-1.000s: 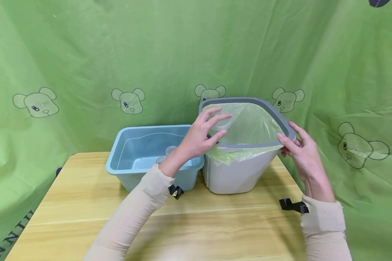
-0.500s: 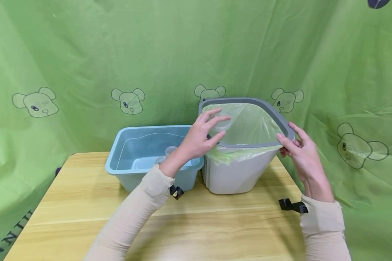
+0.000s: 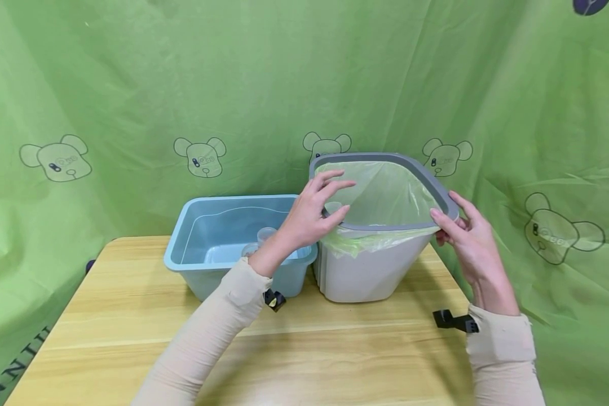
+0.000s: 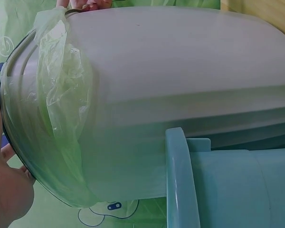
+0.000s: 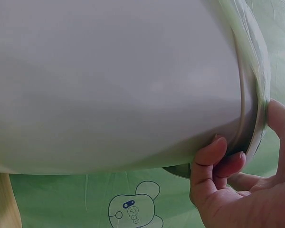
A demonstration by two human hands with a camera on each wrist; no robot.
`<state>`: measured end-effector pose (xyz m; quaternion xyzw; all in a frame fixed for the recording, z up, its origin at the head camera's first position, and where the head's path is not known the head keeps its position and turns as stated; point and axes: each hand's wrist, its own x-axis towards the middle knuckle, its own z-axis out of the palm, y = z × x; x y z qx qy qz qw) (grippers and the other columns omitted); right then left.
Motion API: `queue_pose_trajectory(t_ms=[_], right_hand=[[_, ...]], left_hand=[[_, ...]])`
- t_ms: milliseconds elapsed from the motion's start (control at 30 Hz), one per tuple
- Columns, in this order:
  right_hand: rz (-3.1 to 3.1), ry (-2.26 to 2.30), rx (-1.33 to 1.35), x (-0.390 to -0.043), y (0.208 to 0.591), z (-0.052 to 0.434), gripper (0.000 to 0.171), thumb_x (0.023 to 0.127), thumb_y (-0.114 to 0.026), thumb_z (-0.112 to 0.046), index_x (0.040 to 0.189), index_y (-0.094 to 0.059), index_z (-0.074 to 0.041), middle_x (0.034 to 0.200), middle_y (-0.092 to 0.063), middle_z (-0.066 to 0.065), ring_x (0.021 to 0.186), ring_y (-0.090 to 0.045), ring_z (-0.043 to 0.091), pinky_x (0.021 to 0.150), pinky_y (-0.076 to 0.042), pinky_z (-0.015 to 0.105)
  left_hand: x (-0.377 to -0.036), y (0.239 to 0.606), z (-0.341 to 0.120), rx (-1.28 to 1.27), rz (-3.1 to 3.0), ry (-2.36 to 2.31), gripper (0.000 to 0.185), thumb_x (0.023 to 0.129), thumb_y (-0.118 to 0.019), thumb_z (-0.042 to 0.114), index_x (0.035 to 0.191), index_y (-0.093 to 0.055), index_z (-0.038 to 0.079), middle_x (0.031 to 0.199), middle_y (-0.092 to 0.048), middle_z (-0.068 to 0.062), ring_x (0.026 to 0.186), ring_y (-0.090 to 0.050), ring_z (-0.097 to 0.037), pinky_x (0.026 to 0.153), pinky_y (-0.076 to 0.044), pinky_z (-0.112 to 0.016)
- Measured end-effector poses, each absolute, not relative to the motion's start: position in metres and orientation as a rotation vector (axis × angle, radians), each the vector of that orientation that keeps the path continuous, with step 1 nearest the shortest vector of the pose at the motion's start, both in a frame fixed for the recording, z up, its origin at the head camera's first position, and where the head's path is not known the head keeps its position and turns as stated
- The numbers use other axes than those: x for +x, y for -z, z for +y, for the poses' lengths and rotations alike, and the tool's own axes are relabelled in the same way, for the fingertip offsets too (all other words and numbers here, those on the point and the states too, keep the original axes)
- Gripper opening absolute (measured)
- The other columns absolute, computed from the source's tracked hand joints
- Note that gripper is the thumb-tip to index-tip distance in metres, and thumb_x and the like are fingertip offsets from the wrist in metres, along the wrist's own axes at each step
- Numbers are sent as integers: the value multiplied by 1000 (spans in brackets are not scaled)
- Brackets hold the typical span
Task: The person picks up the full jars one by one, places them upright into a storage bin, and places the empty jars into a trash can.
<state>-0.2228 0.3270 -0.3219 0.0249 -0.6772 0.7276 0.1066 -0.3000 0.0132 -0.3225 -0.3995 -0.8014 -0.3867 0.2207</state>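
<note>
Over the left part of a grey-white trash bin [image 3: 373,270], my left hand [image 3: 312,208] is held with fingers spread and nothing between them. Just below its fingers, inside the bin, a small clear plastic cup [image 3: 333,207] shows partly, apart from the hand. My right hand [image 3: 464,237] grips the grey rim [image 3: 449,208] at the right corner, thumb on top and fingers underneath, as the right wrist view also shows. A thin pale green bag [image 3: 385,189] lines the bin and folds out over its edge. The bin's bottom is hidden.
A light blue basin [image 3: 180,242] stands left of the bin, close against it, with clear plastic cups [image 3: 266,234] inside, partly behind my left forearm. Both stand on a wooden table [image 3: 304,361]. A green curtain [image 3: 264,84] hangs right behind.
My left hand has let go of the clear cup, which has dropped from between its fingers into the bin. The right hand has kept its grip on the rim.
</note>
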Motion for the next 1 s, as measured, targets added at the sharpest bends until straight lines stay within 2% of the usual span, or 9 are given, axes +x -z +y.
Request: queue_pose_trajectory(t_ms=[233, 500, 1000], right_hand=[[-1991, -2147, 69, -223, 322, 327, 91, 95, -75, -11, 166, -18, -10, 93, -74, -2, 67, -63, 8, 62, -54, 20], [-1990, -2150, 66, -223, 322, 327, 92, 95, -75, -12, 166, -17, -10, 92, -74, -4, 68, -63, 8, 62, -54, 20], [-2067, -2069, 101, -224, 325, 328, 91, 99, -71, -16, 167, -11, -10, 94, -71, -6, 70, -62, 7, 63, -54, 19]], left_hand=[[-301, 324, 14, -1106, -2205, 1088, 44, 99, -66, 23, 142, -62, 15, 156, -45, -8, 132, -54, -26, 106, -48, -47], [-299, 323, 13, -1109, -2199, 1095, 45, 99, -68, 22, 142, -61, 16, 156, -45, -12, 133, -53, -26, 111, -45, -46], [-287, 318, -8, -1116, -2208, 1117, 47, 102, -66, 30, 147, -57, 18, 157, -45, -5, 145, -43, -23, 116, -41, -46]])
